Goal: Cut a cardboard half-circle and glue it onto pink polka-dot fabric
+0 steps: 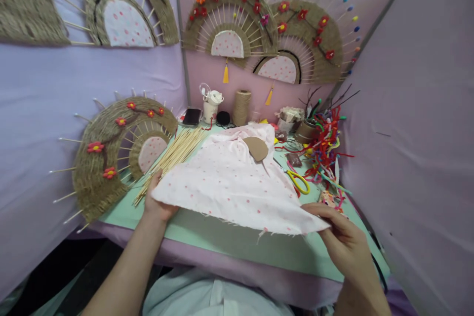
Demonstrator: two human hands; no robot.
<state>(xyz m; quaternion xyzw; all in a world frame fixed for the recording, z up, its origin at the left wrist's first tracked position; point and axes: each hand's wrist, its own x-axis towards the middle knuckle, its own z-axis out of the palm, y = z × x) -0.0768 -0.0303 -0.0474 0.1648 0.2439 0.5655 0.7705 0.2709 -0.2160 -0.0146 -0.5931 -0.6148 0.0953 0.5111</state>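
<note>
A pink fabric sheet point(229, 182) with small red dots is spread over the green table point(222, 239). My left hand point(157, 202) pinches its near left corner and my right hand point(342, 242) pinches its near right corner, lifting the front edge off the table. A brown cardboard half-round piece point(256, 148) lies on top of the fabric near its far end. A bundle of thin bamboo sticks point(174, 155) lies just left of the fabric, by my left hand.
A woven twine fan point(111, 158) leans at the left. Yellow-handled scissors point(298, 181) and a tangle of coloured pipe cleaners point(326, 148) lie on the right. A twine spool point(241, 107), a white jar point(211, 103), a phone point(191, 116) stand at the back. More fans hang on the walls.
</note>
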